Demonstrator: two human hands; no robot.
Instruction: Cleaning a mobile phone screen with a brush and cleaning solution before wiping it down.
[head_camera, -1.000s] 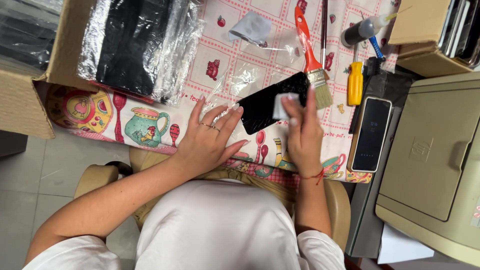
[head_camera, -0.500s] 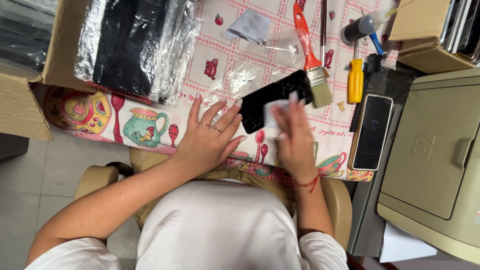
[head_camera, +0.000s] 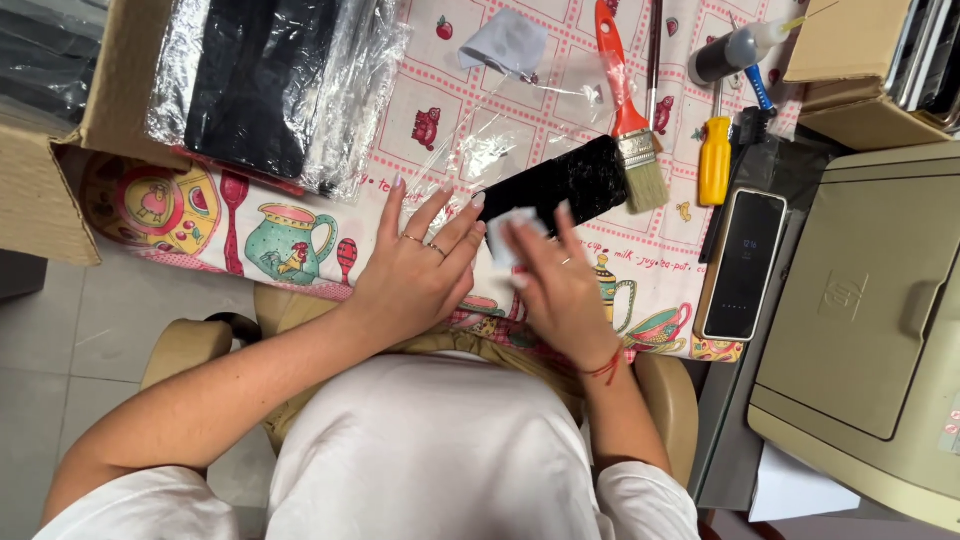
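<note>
The flat black glossy phone lies on the checked tablecloth with teapot and fruit pictures, right in front of you, and your hands work on its near end. Your right hand presses a small white wipe down on that end with the fingers close together and flat; it looks like you are in the middle of rubbing the glass clean, and the far end, which has light specks on it, seems not wiped yet. Your left hand lies flat on the cloth beside the phone with its fingers spread wide, and the fingertips touch the near edge to hold it steady. Crinkly clear plastic wrap lies just behind the phone. An orange-handled paintbrush with pale bristles touches the far end of the phone. Near that are a yellow-handled screwdriver and a small dark bottle with a white cap. A second dark phone with a lit screen rests at the right side of the table. To your left an open brown cardboard box holds black flat things in shiny plastic bags. At the top right another brown cardboard box holds flat things standing on edge; you cannot tell what they are.
</note>
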